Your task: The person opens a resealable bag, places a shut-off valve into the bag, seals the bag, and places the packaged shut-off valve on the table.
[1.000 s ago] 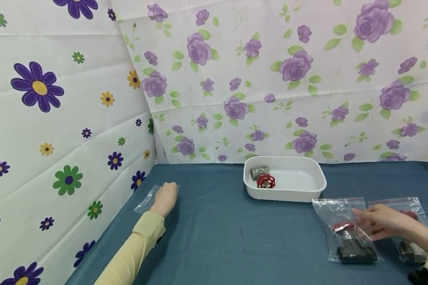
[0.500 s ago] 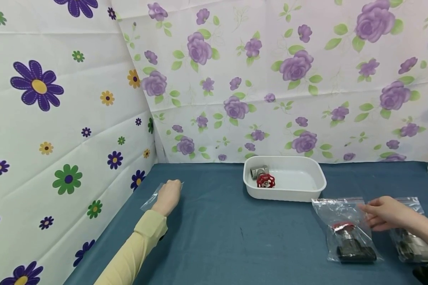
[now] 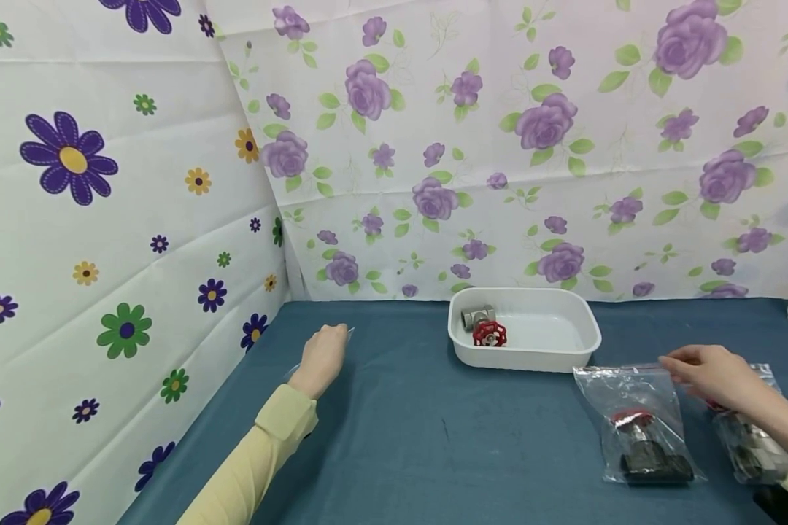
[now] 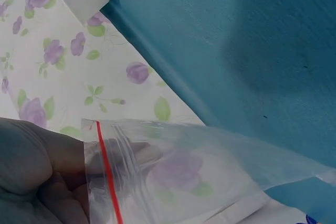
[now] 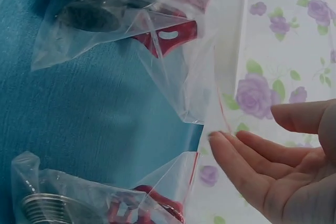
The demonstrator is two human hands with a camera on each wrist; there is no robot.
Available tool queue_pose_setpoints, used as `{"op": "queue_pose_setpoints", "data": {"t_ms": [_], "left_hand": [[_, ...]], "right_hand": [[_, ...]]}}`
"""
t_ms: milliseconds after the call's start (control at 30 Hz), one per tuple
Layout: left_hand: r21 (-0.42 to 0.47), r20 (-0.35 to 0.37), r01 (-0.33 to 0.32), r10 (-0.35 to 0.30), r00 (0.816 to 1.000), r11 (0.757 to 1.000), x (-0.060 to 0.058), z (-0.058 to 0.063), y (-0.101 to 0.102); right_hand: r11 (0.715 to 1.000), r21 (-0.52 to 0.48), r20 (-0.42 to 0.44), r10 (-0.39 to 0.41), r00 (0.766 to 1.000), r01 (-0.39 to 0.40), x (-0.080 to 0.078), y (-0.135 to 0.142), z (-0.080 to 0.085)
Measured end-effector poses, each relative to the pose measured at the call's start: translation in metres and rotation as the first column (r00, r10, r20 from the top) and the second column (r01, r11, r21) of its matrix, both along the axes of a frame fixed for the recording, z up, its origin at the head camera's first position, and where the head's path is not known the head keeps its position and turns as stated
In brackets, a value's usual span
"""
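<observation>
One bagged valve (image 3: 650,456) lay just below-left of the right hand (image 3: 716,373), whose fingers and thumb were apart, grasping nothing; fingertip contact with the bag unclear. Second bagged valve (image 3: 750,456) was partly blocked by that forearm (image 3: 778,421). Left hand (image 3: 324,355) pinched a clear zip bag (image 4: 210,148). White tray (image 3: 558,332) with red-wheeled valve (image 3: 489,334) stood between both hands' fingers

Flowered sheets (image 3: 499,153) hang upright — blue cloth (image 3: 486,430) lies below.

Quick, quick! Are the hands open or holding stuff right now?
Left hand: holding a clear zip bag.
Right hand: open, holding nothing, near a bagged valve.
</observation>
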State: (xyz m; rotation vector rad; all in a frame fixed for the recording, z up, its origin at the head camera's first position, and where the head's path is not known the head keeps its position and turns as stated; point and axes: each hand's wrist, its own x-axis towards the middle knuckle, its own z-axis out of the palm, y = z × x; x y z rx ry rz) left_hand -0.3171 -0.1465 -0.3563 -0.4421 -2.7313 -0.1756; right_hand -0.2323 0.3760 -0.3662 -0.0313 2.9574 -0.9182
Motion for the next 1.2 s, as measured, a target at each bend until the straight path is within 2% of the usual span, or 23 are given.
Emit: {"op": "queue_pose_setpoints", "data": {"t_ms": [200, 333, 600, 800, 1000, 1200], "left_hand": [[-0.006, -0.069, 0.034, -0.034, 0.997, 0.999, -0.001, 0.000, 0.003], [-0.011, -0.116, 0.063, -0.064, 0.991, 0.998, -0.001, 0.001, 0.006], [-0.028, -0.152, 0.110, -0.113, 0.982, 0.994, 0.004, 0.007, 0.015], [-0.060, -0.167, 0.136, -0.144, 0.975, 0.989, 0.009, 0.013, 0.022], [-0.083, -0.145, 0.147, -0.158, 0.977, 0.986, 0.016, 0.020, 0.030], [-0.084, -0.161, 0.169, -0.181, 0.970, 0.982, 0.023, 0.027, 0.037]], "right_hand": [[0.997, 0.051, -0.116, -0.054, 0.992, 0.061, 0.000, -0.009, 0.003], [0.998, 0.037, -0.177, -0.051, 0.983, 0.059, 0.001, -0.016, 0.005], [1.000, -0.007, -0.211, 0.024, 0.977, -0.026, 0.001, -0.024, 0.008], [0.999, -0.025, -0.255, 0.033, 0.966, -0.041, 0.000, -0.030, 0.008], [0.998, -0.047, -0.271, 0.038, 0.962, -0.052, -0.003, -0.033, 0.011], [0.995, -0.079, -0.280, 0.037, 0.959, -0.062, -0.002, -0.036, 0.014]]}}
